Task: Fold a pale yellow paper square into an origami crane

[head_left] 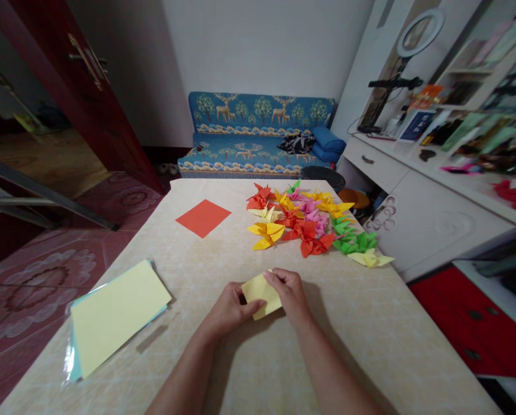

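At the near middle of the desk (206, 271): yellow paper (261, 290), held between two hands. Left hand (233, 308) pinches its left side, thumb on top; right hand (293, 293) has its grip closed on the upper right edge. Whether the paper touches the surface, cannot tell. Progress, by my reading: this one partly folded, flat, no points shaped yet, so most shaping left. Finished, by the look: a cluster of folded figures (303, 230) beyond, rightward, several colours. Apparently unworked: one red sheet (204, 218), flat, far left; stack of sheets (120, 317), yellow uppermost, near left.
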The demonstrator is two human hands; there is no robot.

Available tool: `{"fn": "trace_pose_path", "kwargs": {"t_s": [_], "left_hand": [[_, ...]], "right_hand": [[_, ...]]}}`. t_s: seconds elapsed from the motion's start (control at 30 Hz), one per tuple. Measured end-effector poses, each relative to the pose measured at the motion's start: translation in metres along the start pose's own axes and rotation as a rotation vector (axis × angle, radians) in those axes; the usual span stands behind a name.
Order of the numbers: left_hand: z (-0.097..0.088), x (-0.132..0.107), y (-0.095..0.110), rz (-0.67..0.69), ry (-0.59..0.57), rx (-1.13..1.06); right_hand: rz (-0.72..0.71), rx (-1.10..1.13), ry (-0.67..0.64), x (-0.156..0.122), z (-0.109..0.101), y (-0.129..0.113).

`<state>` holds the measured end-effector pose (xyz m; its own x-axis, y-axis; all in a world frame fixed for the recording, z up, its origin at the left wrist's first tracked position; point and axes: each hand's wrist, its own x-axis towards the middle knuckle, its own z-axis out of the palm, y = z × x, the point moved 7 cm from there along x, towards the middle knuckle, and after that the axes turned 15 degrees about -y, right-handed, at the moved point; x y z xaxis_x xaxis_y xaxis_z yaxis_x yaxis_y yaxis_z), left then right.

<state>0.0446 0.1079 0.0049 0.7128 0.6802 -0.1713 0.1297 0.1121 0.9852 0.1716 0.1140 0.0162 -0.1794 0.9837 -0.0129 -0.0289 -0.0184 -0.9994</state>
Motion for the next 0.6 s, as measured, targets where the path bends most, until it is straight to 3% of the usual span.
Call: {"fn": "trace_pose_path", "kwargs": {"t_s": [0.37,0.6], "left_hand": [[0.005,-0.003,0.0,-0.028,-0.157,0.03],[0.002,-0.003,0.003,-0.058,-0.103,0.121]], "right_hand": [[0.05,0.11,0.092,-0.003,-0.008,0.011],[0.043,0.171,0.177,-0.003,-0.015,0.017]]}}
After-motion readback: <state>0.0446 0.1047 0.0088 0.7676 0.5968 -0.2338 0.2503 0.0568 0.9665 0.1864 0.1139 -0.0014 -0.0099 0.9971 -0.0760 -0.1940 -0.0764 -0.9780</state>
